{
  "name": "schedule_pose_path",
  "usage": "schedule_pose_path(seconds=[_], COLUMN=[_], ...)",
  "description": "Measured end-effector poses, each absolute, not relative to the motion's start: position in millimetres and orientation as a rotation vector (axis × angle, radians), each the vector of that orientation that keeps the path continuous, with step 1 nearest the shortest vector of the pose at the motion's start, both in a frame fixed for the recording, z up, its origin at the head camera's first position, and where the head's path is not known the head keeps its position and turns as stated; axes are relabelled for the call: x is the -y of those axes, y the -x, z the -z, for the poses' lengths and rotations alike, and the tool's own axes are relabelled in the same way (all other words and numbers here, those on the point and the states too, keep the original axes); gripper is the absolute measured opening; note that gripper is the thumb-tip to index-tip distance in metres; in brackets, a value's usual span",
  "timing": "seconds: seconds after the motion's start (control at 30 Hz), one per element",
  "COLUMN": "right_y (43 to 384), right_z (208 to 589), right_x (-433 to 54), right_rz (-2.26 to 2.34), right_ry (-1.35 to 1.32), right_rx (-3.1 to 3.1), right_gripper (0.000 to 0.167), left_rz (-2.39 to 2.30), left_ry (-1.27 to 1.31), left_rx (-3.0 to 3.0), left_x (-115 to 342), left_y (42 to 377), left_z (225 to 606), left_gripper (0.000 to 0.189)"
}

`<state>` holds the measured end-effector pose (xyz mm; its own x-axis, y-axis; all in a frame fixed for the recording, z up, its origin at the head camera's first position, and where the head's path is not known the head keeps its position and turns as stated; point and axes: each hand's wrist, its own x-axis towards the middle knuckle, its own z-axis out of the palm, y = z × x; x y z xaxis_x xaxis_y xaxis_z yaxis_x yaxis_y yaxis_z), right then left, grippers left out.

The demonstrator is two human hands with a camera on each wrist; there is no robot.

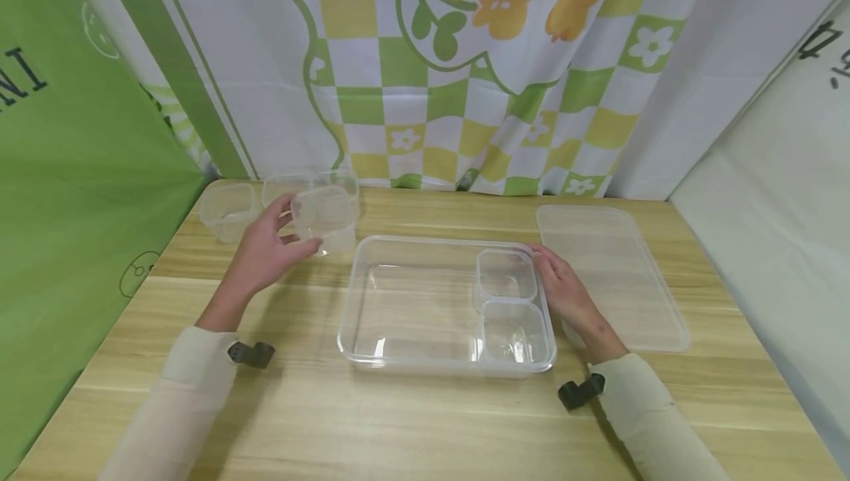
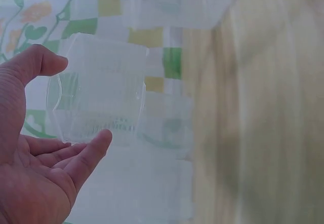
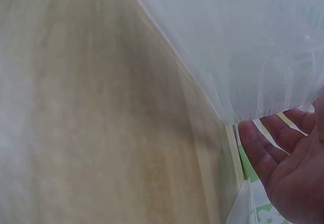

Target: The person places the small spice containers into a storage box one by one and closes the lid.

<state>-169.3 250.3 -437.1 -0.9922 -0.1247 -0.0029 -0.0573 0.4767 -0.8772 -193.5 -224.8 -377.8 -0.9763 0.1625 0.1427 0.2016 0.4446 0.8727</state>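
I see a small clear cup (image 1: 325,221) left of the large clear box (image 1: 418,311), near its far corner, gripped between the left hand's (image 1: 265,248) thumb and fingers. Well apart from it, the right hand (image 1: 569,298) rests extended fingers against the box's far right corner. Two matching cups (image 1: 508,274) stand inside the box's right end. Right of the box, I see a flat clear lid (image 1: 614,274) on the table (image 1: 425,429).

Head camera above, facing forward-down; wrist cameras close, sharing table (image 1: 425,429).
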Motion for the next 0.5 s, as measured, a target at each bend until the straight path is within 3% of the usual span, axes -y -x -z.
schedule_pose_path(seconds=[0.5], right_y=[170.4], right_z=[438.5], right_x=[-250.6], right_rz=[1.559], right_ry=[0.164], right_rx=[-2.656], right_gripper=[0.056], left_rz=[1.717], left_ry=[0.459], left_rx=[2.561], left_x=[194.6], left_y=[169.1], left_z=[345.1], left_gripper=[0.087])
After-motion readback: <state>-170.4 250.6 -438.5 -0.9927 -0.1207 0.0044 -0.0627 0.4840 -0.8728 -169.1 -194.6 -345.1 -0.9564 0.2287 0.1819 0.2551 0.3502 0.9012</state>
